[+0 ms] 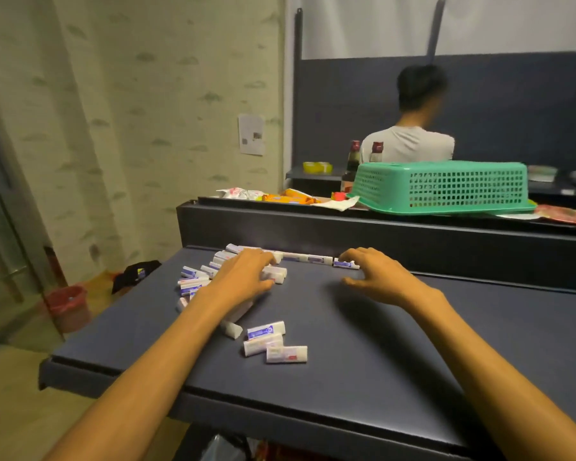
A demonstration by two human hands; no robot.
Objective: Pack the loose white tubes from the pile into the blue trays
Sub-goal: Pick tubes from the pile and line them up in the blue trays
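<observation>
Loose white tubes with blue labels lie in a pile (197, 277) at the far left of the dark table (363, 344). A line of tubes (308, 258) runs along the table's back edge. Three more tubes (273, 342) lie apart, nearer to me. My left hand (246, 276) rests palm down on the pile, its fingers curved over a tube (276, 274). My right hand (376, 274) hovers with curved fingers at the right end of the line, fingertips touching a tube (346, 263). No blue tray is visible.
Behind the table runs a raised dark ledge (379, 227) holding an upturned green basket (446, 186), snack packets (290, 196) and bottles (353, 161). A person (413, 128) sits beyond it, facing away. A red bin (69, 307) stands on the floor at left.
</observation>
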